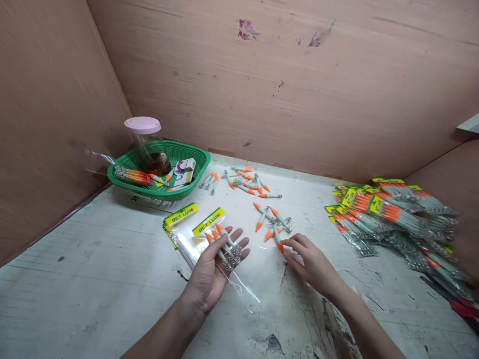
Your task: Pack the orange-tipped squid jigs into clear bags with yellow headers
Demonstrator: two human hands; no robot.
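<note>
My left hand point(213, 271) lies palm up with the thumb across several squid jigs point(224, 244), which have orange noses, pale bodies and hooked tails. Beneath that hand is a clear plastic bag point(243, 289) with a yellow BCT LURE header point(208, 222). The fingers of my right hand point(307, 259) are closed at the orange nose of one squid jig point(277, 239), at the near edge of a small loose group point(270, 219). Left of my left hand rests a stack of clear bags point(182, 244) with the same yellow headers.
A green basket point(204, 162) at back left holds a pink-lidded jar point(142, 125), a small box point(184, 172) and packed jigs. More loose jigs point(249, 183) lie near the back panel point(284, 89). At right sits a heap of filled packets point(392, 214), with red-handled scissors point(462, 306) nearby.
</note>
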